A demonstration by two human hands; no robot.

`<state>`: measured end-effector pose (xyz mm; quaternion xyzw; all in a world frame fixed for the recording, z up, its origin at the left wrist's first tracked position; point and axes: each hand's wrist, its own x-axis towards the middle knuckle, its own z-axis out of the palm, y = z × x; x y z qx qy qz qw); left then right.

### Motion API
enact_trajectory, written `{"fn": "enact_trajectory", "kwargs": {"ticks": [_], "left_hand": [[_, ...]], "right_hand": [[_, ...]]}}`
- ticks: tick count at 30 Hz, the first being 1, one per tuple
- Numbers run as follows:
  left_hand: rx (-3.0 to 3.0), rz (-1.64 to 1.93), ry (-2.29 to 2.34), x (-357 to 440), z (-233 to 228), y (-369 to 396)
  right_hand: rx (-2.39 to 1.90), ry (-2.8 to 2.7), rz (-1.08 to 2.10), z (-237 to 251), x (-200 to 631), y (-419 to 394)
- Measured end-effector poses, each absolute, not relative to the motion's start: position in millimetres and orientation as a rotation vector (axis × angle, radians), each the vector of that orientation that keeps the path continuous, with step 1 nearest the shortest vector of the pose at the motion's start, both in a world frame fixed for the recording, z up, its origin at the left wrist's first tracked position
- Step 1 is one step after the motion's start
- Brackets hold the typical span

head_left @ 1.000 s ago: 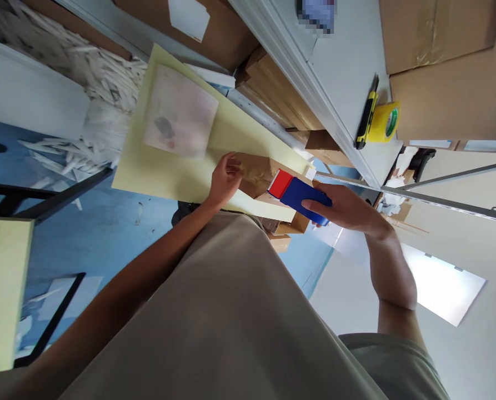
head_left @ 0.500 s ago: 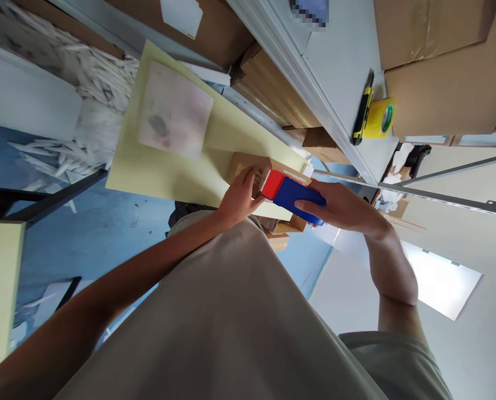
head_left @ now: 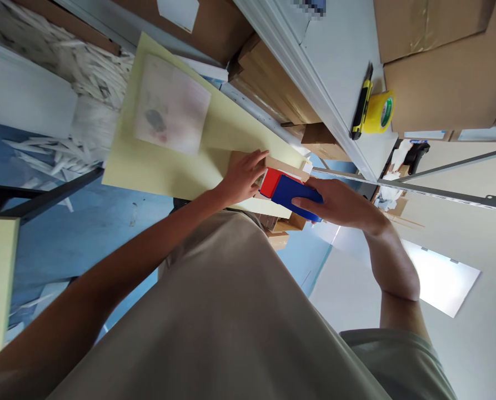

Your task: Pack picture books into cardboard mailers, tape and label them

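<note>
A small brown cardboard box [head_left: 236, 159] stands on the pale yellow tabletop [head_left: 170, 176] in front of me. My left hand [head_left: 243, 176] lies over the box with its fingers stretched out across it, hiding much of its surface. In my right hand [head_left: 335, 204] is a blue and red tape dispenser [head_left: 296, 195], its red end against the box near my left fingertips. The right thumb lies across the dispenser's blue side. The far fingers of that hand are mostly hidden behind the dispenser.
A whitish square sheet [head_left: 173, 105] lies on the tabletop. On the grey shelf [head_left: 335, 55] are a utility knife [head_left: 361, 105] and a yellow tape roll [head_left: 380, 112], beside a large cardboard box [head_left: 443, 89]. More cartons [head_left: 272, 83] stand behind the tabletop.
My left hand has shifted from the near side of the box up over it, its fingers now stretched across. The tape dispenser has moved slightly left, and its toothed edge is now hidden.
</note>
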<state>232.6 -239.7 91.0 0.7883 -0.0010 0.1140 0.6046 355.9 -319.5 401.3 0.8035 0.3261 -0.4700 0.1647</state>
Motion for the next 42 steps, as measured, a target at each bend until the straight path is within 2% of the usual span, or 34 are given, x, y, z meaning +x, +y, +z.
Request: {"fn": "enact_trajectory", "kwargs": {"ticks": [4, 14, 22, 29, 36, 42], "left_hand": [[1.845, 0.193, -0.047, 231, 88, -230], [1.893, 0.123, -0.023, 225, 98, -220], [1.939, 0.077, 0.019, 222, 105, -220], [2.077, -0.038, 0.151, 216, 118, -224], [2.345, -0.125, 0.152, 229, 146, -273], [2.497, -0.200, 0.181, 250, 138, -310]], "right_hand": [[2.310, 0.874, -1.378, 403, 368, -326], [2.260, 0.739, -1.707, 383, 419, -369], [2.239, 0.889, -1.848, 321, 477, -426], [2.255, 1.064, -1.912, 265, 487, -460], [2.234, 1.255, -2.061, 253, 493, -472], [2.271, 1.389, -2.117, 245, 498, -479]]}}
